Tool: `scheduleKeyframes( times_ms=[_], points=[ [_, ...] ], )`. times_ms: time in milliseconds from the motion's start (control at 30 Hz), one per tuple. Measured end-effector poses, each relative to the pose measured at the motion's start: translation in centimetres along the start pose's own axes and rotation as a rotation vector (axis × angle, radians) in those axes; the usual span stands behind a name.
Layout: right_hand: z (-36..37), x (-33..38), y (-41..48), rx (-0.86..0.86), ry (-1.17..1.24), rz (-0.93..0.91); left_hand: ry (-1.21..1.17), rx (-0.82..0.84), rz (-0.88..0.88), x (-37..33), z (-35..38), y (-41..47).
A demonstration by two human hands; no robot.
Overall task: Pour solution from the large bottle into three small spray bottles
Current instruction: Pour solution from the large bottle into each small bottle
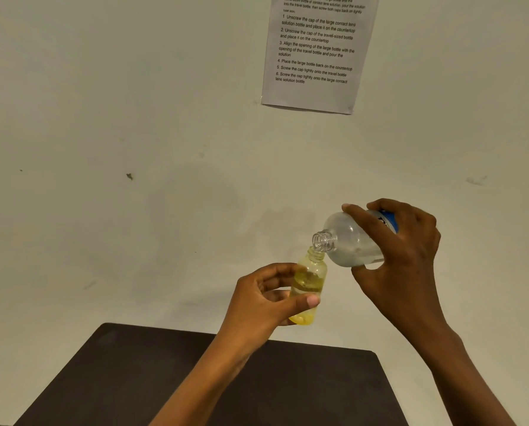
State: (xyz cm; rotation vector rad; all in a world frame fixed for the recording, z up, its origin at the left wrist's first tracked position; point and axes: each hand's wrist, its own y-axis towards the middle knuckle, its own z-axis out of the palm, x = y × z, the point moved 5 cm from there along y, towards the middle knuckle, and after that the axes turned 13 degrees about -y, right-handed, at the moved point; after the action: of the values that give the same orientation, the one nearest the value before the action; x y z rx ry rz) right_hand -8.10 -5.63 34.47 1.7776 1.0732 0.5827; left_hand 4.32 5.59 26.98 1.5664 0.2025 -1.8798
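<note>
My right hand [401,253] grips the large clear bottle [349,241] with a blue label, tilted so its uncapped neck points down and left. Its mouth touches the open neck of a small yellow-tinted bottle [307,282], which my left hand [266,299] holds upright between thumb and fingers. Both bottles hang in the air in front of the wall, above the far edge of the table. Some liquid sits in the small bottle. No spray heads, caps or other small bottles are in view.
A dark table [134,379] fills the lower part of the view below my forearms. A printed instruction sheet [318,53] is taped to the pale wall [134,149] behind.
</note>
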Motion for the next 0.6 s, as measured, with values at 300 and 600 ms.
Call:
scheduleKeyframes(
  times_ms=[300, 600],
  points=[
    [-0.07, 0.01, 0.07, -0.004, 0.001, -0.005, -0.010, 0.004, 0.007, -0.28, 0.15, -0.18],
    [-0.12, -0.03, 0.05, -0.009, -0.006, -0.007, -0.014, 0.004, 0.010, -0.45, 0.38, -0.23]
  ],
)
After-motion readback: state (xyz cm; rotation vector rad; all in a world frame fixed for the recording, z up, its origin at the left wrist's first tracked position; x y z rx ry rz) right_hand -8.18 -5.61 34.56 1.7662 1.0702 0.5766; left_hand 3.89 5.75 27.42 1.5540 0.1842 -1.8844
